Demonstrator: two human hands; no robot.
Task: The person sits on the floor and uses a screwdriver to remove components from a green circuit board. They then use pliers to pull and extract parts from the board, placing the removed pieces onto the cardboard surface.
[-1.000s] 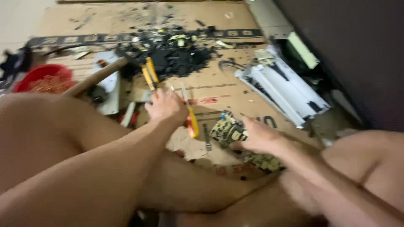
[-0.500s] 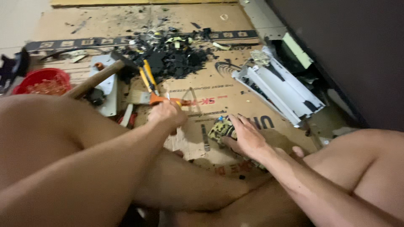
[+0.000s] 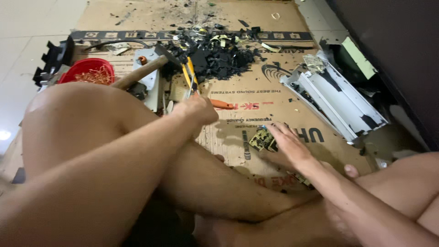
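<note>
My left hand is closed around an orange-handled tool, whose handle sticks out to the right over the cardboard sheet. Its working end is hidden by my fingers. My right hand lies flat, fingers spread, on a small green circuit board that rests on the cardboard near my crossed legs. About a hand's width separates the two hands.
Yellow-handled pliers and a wooden-handled hammer lie beyond my left hand. Behind them is a pile of black broken bits. A red bowl of copper scraps sits far left. A white metal casing lies right, beside a dark wall.
My left hand has lifted the orange-handled tool away from the circuit board towards the pliers. My right hand has slid over the board and flattened on it.
</note>
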